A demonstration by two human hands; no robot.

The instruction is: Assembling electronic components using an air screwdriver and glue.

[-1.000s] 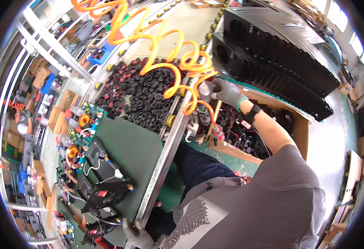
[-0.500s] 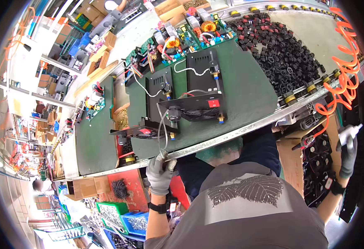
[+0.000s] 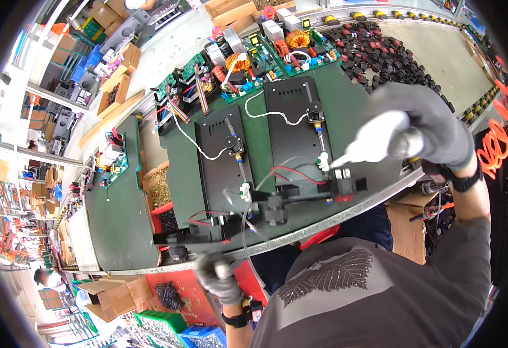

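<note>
— What is hard to make out here?

— The left hand (image 3: 218, 277), gloved in grey, sits at the near edge of the green bench (image 3: 120, 214). Its fingers are curled, but whether they grip anything I cannot tell.

— And the right hand (image 3: 425, 124)?

— Also grey-gloved, closed around a white squeeze bottle (image 3: 376, 139); the glove hides the bottle's rear end.

— How does the bottle look?

— Pale, tapering to a thin nozzle. It lies tilted, tip pointing down-left, just beside a small white connector (image 3: 323, 160) on the right black metal plate (image 3: 300, 127).
</note>
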